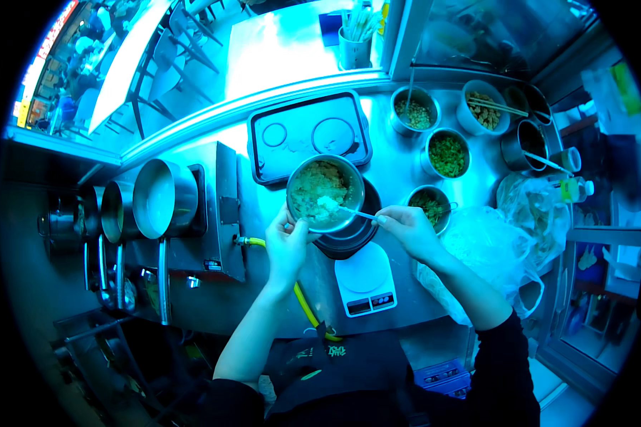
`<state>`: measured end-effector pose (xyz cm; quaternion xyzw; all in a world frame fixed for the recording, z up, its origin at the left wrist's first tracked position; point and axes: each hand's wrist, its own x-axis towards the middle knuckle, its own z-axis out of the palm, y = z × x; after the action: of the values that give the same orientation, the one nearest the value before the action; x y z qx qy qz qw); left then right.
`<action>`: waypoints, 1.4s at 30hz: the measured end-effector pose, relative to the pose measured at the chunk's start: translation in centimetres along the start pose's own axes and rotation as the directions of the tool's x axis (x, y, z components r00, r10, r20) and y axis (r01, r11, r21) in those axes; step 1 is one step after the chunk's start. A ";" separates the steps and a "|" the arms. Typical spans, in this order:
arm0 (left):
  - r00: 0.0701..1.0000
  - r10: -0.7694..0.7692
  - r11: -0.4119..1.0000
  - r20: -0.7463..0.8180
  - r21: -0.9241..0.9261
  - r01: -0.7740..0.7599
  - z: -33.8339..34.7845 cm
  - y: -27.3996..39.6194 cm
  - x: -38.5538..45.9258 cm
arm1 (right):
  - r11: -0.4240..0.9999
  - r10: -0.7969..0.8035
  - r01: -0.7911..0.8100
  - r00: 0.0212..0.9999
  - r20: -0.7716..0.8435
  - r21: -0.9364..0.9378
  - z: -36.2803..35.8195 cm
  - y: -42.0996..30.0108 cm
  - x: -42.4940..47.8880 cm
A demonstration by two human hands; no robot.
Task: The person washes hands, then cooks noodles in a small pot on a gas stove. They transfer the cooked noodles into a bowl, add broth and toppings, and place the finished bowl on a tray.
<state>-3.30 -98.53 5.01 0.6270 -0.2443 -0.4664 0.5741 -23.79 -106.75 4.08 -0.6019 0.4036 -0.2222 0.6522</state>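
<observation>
My left hand (290,237) grips the near left rim of a round metal bowl (359,200), tilting it toward me. Inside lies a pale, crumbly food mixture (318,189), with a whiter clump near its lower edge. Between the fingers of my right hand (406,227) is the handle of a slim spoon (360,214); its tip is in the white clump. Below the bowl sit dark stacked bowls (347,245), partly hidden by it. A white digital kitchen scale (364,275) lies just nearer to me, its plate bare.
Behind the bowl is a dark-rimmed tray (310,136). Metal pots of chopped greens (447,153) and other food stand at right, beside clear plastic bags (486,251). Saucepans (163,200) sit on a stove at left, handles toward me. A yellow gas hose (304,304) crosses the counter.
</observation>
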 end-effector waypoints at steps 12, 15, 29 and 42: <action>0.981 0.066 0.997 -0.182 0.041 -0.059 -6.0 -0.2 2.1 | 0.291 -0.383 0.303 0.906 0.180 -0.908 -0.4 9.0 -2.6; 0.996 0.051 0.996 -0.074 0.079 -0.045 -2.9 0.4 2.2 | 0.487 -0.561 0.315 0.828 -0.016 -0.814 -2.8 6.0 -3.2; 0.865 -0.294 0.956 0.407 0.132 0.263 35.2 -9.1 8.7 | 0.378 -0.565 -0.222 0.714 -0.414 -0.899 -14.4 -4.6 -12.7; 0.622 -0.003 0.969 0.783 -0.151 0.195 19.1 -12.0 -1.3 | 0.308 -0.569 0.281 0.820 0.061 -0.909 1.9 -13.2 -12.4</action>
<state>-23.19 -104.19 -4.16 0.3089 -0.3794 -0.7461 0.4517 -26.85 -98.36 19.88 -0.8989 0.3671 -0.2220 0.0895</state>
